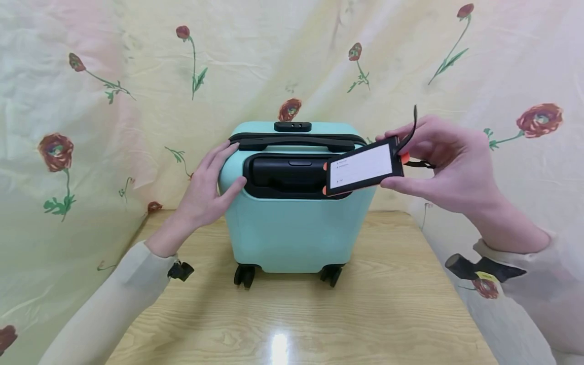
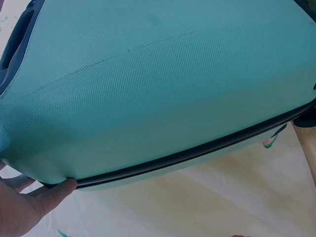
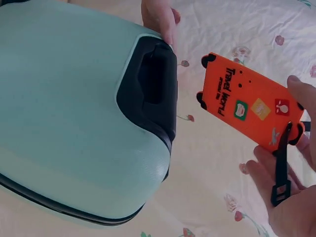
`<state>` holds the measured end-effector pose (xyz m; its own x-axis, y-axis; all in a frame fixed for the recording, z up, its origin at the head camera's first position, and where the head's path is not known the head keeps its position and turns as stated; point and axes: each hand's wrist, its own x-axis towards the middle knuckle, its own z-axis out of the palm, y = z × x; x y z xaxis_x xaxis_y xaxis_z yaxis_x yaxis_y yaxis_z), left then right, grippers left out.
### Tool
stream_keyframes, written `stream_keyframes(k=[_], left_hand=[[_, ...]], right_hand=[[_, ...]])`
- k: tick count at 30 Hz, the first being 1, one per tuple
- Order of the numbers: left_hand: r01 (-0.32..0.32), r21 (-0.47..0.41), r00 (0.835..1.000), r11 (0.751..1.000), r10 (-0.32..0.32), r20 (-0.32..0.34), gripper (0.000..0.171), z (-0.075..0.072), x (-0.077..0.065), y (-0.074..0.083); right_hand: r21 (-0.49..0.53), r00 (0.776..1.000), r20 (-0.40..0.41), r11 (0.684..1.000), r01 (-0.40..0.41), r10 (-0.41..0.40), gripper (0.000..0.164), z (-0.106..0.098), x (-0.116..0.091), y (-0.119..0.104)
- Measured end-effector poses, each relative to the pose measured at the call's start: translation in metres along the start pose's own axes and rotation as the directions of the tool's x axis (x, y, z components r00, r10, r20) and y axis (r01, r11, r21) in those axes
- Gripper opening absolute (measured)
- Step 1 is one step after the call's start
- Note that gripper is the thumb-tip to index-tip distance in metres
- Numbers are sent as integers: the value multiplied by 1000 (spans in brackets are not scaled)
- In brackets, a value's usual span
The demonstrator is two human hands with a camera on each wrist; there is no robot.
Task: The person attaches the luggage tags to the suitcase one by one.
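Note:
A mint-green suitcase [image 1: 292,233] stands upright on its wheels, its black top handle [image 1: 296,142] lying down. My left hand [image 1: 212,185] rests on its upper left corner, fingers over the top edge and thumb on the front, near the black recess [image 1: 283,175]. By its edges, my right hand [image 1: 449,165] pinches a luggage tag [image 1: 362,165] in front of the upper right corner. A white card with a few printed lines shows in the tag's black frame. In the right wrist view, the luggage tag's [image 3: 242,98] orange back reads "Travel World", and a black buckled strap [image 3: 281,173] hangs from one end.
The suitcase stands on a light wooden table [image 1: 392,304]. Behind and at both sides hangs a pale cloth [image 1: 137,30] printed with red flowers. A black combination lock [image 1: 293,126] sits on the suitcase top.

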<state>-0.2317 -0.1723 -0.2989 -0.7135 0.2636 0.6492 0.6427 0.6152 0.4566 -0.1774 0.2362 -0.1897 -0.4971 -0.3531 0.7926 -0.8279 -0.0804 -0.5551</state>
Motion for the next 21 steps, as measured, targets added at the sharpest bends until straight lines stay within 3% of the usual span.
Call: stream_keyframes(k=[4, 6, 9, 13, 16, 21], left_hand=[[0, 2, 1000, 1000, 0, 0, 68, 0, 0, 0], [1, 2, 1000, 1000, -1, 1, 67, 0, 0, 0], [4, 1, 1000, 1000, -4, 1, 68, 1, 0, 0], [7, -3, 1000, 1000, -7, -2, 67, 0, 0, 0], [6, -5, 1000, 1000, -6, -2, 67, 0, 1, 0], [4, -3, 1000, 1000, -4, 3, 67, -1, 1, 0]], right_hand=[[81, 995, -86, 995, 51, -44, 45, 6, 2, -3], [65, 991, -113, 994, 84, -76, 47, 9, 2, -5], [-91, 981, -105, 984, 156, -165, 50, 13, 6, -4], [-354, 972, -15, 910, 214, -234, 56, 13, 8, -1], [-438, 980, 40, 878, 192, -194, 50, 11, 7, 2], [-528, 990, 62, 838, 141, -127, 40, 10, 7, 4]])
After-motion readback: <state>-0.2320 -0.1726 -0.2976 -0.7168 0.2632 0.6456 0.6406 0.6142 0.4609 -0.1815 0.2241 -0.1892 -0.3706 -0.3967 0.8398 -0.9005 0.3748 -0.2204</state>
